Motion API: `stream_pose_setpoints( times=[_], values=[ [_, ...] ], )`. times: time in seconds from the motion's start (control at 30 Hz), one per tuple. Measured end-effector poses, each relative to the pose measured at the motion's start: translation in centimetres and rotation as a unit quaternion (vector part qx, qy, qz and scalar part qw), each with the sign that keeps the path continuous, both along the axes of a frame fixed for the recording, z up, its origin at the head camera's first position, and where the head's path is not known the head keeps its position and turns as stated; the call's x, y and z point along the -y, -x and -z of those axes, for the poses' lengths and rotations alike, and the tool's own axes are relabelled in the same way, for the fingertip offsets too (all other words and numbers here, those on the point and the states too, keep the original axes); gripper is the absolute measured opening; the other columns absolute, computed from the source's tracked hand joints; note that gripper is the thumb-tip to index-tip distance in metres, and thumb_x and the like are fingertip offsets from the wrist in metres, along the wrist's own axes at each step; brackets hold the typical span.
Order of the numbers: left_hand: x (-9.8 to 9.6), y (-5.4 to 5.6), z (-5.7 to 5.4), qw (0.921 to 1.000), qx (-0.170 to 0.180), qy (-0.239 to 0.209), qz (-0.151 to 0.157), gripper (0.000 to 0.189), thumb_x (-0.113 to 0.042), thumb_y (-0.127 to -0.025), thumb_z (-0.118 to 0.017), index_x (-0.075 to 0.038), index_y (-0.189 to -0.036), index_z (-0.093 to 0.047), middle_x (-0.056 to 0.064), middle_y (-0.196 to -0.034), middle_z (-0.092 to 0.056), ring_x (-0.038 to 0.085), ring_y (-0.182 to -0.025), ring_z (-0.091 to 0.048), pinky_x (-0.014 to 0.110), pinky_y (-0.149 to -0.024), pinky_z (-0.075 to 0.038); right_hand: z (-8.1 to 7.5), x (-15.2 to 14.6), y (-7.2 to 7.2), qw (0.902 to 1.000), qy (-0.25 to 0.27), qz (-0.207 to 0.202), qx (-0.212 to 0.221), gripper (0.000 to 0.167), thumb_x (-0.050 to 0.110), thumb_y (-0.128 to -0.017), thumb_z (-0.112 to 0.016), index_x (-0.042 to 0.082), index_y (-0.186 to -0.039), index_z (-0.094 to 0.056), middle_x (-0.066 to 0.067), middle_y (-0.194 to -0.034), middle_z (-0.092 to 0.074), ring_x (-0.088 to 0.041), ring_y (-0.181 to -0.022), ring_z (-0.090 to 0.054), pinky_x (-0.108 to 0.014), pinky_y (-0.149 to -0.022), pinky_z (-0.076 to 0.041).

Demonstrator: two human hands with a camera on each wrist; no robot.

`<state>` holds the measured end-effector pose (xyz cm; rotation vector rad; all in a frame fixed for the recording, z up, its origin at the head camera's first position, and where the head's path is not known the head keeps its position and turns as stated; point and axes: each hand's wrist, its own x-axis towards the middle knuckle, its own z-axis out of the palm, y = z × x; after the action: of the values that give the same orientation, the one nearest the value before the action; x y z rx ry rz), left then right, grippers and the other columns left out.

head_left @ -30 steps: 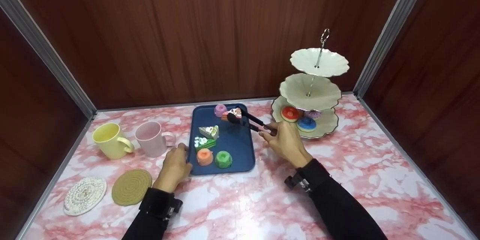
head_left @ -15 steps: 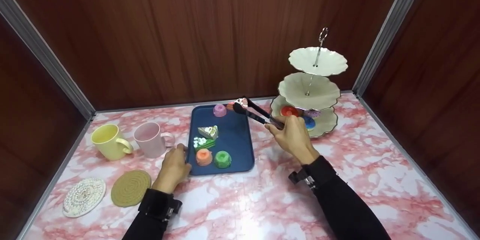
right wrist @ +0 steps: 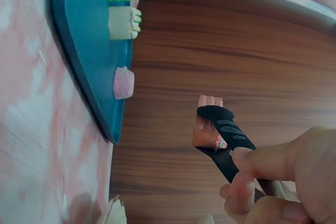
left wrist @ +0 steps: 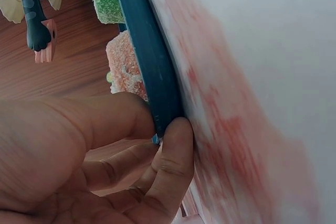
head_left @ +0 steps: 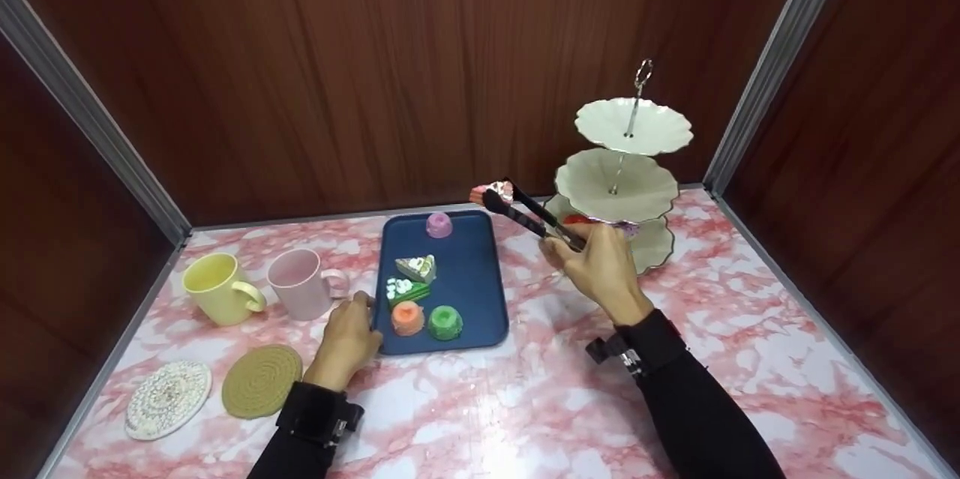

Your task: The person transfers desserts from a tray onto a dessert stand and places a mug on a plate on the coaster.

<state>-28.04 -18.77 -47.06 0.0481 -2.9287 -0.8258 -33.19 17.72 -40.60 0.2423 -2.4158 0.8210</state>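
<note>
My right hand (head_left: 600,267) grips black-tipped tongs (head_left: 517,217), which clamp a pink cake slice (head_left: 482,193) in the air beyond the tray's far right corner. The right wrist view shows the slice (right wrist: 205,134) squeezed between both tong tips. With thumb and fingertip my left hand (head_left: 346,336) pinches the left rim of the blue tray (head_left: 469,269), close to its near corner. On the tray are a purple sweet (head_left: 439,225), a white-topped cake wedge (head_left: 417,267), a green cake slice (head_left: 406,290), an orange sweet (head_left: 408,318) and a green sweet (head_left: 445,322).
A three-tiered scalloped stand (head_left: 592,173) rises at the back right; treats on its bottom plate are mostly hidden by my right hand. To the left are a yellow mug (head_left: 219,288), a pink mug (head_left: 300,284), a pale coaster (head_left: 169,399) and a tan coaster (head_left: 261,380).
The tongs have lifted the pink cake slice off the tray's far end and carried it up and rightward. My left hand has stayed at the tray rim.
</note>
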Motion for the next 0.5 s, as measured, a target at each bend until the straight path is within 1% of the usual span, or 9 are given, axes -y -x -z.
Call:
stream_pose_setpoints(
  times=[0.13, 0.33, 0.5],
  values=[
    [0.0, 0.0, 0.0, 1.0000, 0.006, 0.003, -0.002, 0.049, -0.002, -0.069, -0.065, -0.001, -0.116, -0.053, 0.015, -0.094, -0.058, 0.031, -0.092, -0.056, 0.045, -0.082, -0.045, -0.4, -0.5, 0.0, 0.9998, 0.005, 0.016, -0.005, 0.021, 0.041, -0.074, -0.073, 0.026, -0.088, -0.074, 0.007, -0.073, -0.069, -0.018, -0.070, -0.063, -0.035, -0.063, -0.047],
    [-0.1, 0.0, 0.0, 0.9999, 0.013, 0.001, -0.005, 0.050, -0.003, -0.069, -0.066, -0.001, -0.117, -0.052, 0.015, -0.094, -0.058, 0.030, -0.093, -0.055, 0.044, -0.083, -0.045, -1.0, -1.3, -0.2, 0.9995, 0.007, 0.029, 0.002, 0.022, 0.041, -0.075, -0.072, 0.025, -0.090, -0.075, 0.002, -0.079, -0.072, -0.024, -0.079, -0.067, -0.038, -0.070, -0.049],
    [0.0, 0.1, -0.1, 0.9999, 0.017, 0.001, -0.003, 0.050, -0.002, -0.069, -0.066, -0.001, -0.117, -0.052, 0.015, -0.094, -0.058, 0.030, -0.092, -0.055, 0.044, -0.083, -0.046, -1.5, -2.0, -0.2, 0.9989, 0.006, 0.045, 0.010, 0.022, 0.044, -0.075, -0.072, 0.025, -0.085, -0.074, 0.003, -0.075, -0.072, -0.024, -0.077, -0.067, -0.039, -0.067, -0.048]
  ],
)
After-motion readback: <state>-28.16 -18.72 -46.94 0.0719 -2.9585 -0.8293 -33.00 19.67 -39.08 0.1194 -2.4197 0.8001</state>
